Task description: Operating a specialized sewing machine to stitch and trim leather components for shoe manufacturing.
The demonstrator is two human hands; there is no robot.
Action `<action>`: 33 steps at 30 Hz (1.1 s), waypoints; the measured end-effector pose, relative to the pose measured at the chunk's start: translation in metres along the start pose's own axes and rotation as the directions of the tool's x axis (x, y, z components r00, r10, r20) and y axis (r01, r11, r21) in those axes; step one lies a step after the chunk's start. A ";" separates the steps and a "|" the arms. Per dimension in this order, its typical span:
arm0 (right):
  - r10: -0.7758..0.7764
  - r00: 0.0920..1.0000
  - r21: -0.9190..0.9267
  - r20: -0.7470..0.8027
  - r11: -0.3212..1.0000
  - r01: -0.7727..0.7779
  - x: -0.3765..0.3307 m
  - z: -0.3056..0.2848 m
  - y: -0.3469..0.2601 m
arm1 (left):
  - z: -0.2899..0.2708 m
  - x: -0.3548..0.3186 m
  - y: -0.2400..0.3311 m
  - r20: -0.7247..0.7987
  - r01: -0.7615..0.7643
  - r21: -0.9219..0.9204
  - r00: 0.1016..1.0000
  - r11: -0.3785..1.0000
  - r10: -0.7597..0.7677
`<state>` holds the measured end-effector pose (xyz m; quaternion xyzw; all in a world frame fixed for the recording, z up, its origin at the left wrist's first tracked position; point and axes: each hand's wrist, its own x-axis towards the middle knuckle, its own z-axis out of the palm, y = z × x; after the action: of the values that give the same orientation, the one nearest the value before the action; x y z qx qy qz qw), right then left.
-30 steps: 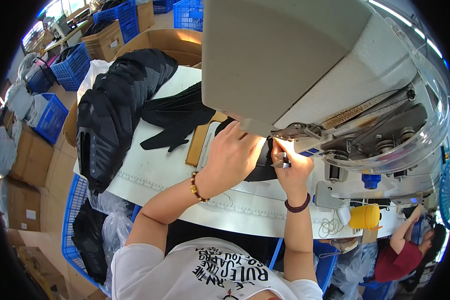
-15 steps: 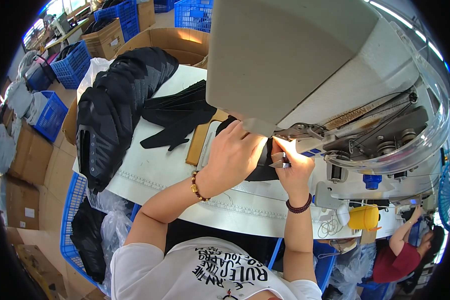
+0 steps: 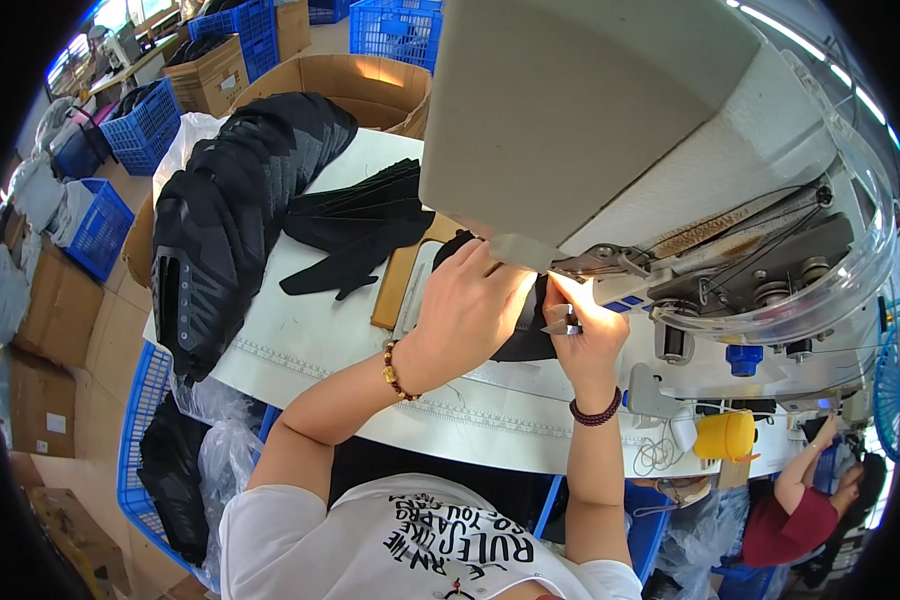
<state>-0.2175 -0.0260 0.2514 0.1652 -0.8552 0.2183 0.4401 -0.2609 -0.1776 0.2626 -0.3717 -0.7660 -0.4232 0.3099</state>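
- The right hand (image 3: 582, 335) pinches a small pair of metal thread snips (image 3: 562, 325), fingers closed around it, right under the lit needle area of the sewing machine (image 3: 610, 150), apparently placed there because the lamp shows the stitching.
- The left hand (image 3: 470, 310) lies flat, fingers together and pressed down on a black fabric piece (image 3: 526, 335), seemingly to hold it steady against the machine bed.
- The fabric piece sits between the two hands, at the foot of the machine head, mostly covered by them.
- Both wrists wear bead bracelets.
- On the white work table (image 3: 300, 340), left of the hands, lie a tan strip of board (image 3: 398, 285), a loose heap of black cut pieces (image 3: 355, 225), and a tall stack of black padded panels (image 3: 230, 220), kept within arm's reach.
- Blue plastic crates (image 3: 100, 225) and cardboard boxes (image 3: 55, 305) stand around the table.
- Another person in a red top (image 3: 790, 525) works at the lower right.
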 end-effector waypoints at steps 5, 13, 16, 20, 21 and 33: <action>0.007 0.999 0.006 -0.040 1.000 -0.007 -0.001 0.001 0.001 | 0.000 0.000 0.001 -0.011 -0.004 -0.010 1.000 1.000 0.004; 0.009 1.000 -0.005 -0.027 1.000 -0.010 0.000 0.000 -0.002 | 0.000 -0.001 0.000 -0.001 -0.002 -0.009 1.000 1.000 0.002; 0.017 1.000 0.009 -0.001 1.000 -0.017 0.002 -0.002 -0.004 | 0.000 -0.001 -0.001 -0.004 -0.006 -0.005 1.000 1.000 0.005; 0.011 1.000 0.006 0.012 1.000 -0.012 0.001 -0.002 -0.002 | 0.000 0.000 0.000 -0.003 -0.008 -0.002 1.000 1.000 0.008; 0.012 1.000 0.006 0.012 1.000 -0.012 0.000 -0.002 -0.001 | 0.000 0.000 0.000 -0.006 -0.011 0.000 1.000 1.000 0.011; 0.042 0.997 0.051 0.070 0.998 -0.046 0.005 -0.004 -0.008 | 0.001 0.001 -0.002 0.000 -0.010 -0.019 1.000 1.000 0.010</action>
<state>-0.2134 -0.0313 0.2598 0.1652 -0.8673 0.2444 0.4010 -0.2631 -0.1767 0.2622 -0.3785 -0.7601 -0.4287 0.3084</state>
